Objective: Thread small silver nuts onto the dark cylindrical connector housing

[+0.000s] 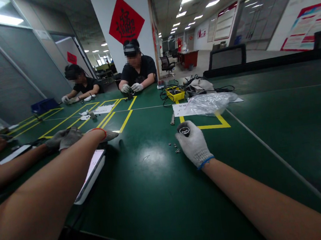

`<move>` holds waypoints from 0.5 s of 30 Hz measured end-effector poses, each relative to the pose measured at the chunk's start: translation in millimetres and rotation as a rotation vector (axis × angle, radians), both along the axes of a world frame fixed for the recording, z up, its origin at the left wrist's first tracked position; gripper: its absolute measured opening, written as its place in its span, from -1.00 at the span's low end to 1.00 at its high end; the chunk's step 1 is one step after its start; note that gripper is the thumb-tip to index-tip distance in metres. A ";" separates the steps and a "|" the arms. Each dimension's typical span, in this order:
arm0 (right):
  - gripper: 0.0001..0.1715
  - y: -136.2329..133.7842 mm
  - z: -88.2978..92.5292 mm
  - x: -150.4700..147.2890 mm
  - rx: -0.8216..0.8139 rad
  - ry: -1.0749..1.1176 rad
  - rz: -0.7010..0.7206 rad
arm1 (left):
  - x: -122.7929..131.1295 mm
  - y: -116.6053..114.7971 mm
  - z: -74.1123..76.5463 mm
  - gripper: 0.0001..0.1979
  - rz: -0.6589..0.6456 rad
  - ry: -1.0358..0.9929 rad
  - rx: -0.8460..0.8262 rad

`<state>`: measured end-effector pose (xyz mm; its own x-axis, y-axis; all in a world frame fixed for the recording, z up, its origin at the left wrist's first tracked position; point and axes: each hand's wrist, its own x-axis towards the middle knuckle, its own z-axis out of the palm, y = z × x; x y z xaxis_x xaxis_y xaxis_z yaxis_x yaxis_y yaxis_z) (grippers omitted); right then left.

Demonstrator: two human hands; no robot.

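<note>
My right hand (193,141), in a white glove with a blue cuff, is closed around a small round dark part (184,131) with a silvery face turned up and several openings in it. Left of this hand lie several small metal rings (177,148) on the green table. Beyond them a slim grey tool (172,118) rests at the paper's edge. My left hand (110,135), gloved with a red cuff, reaches forward over the table past a phone-like device (93,171) on a white base. Its fingers are mostly hidden by its angle.
Yellow tape (213,126) marks areas on the green table (157,196). A clear plastic bag (212,103) lies on paper, near a yellow box (175,94) and cables. Another person's gloved hands (65,139) are close by at left. Two people sit across, with a blue bin (44,106) there.
</note>
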<state>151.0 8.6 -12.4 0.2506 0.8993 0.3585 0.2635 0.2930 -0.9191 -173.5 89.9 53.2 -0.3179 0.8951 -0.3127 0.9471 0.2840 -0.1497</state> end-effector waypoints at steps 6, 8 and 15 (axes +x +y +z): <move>-0.89 -0.7 1.6 -0.7 -0.019 0.011 -0.004 | 11.0 0.5 6.0 -0.18 0.125 -0.076 -0.237; -0.89 -0.7 1.9 -1.0 -0.024 0.010 -0.006 | 11.6 0.1 6.8 -0.19 0.026 -0.071 -0.226; -0.89 0.9 0.2 -0.9 -0.006 -0.009 -0.007 | 6.3 3.4 13.1 -0.19 -0.067 -0.075 -0.145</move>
<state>150.1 9.5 -12.2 0.2539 0.8997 0.3551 0.2736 0.2853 -0.9185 -167.2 93.3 66.3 -0.2298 0.8573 -0.4608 0.9732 0.2005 -0.1123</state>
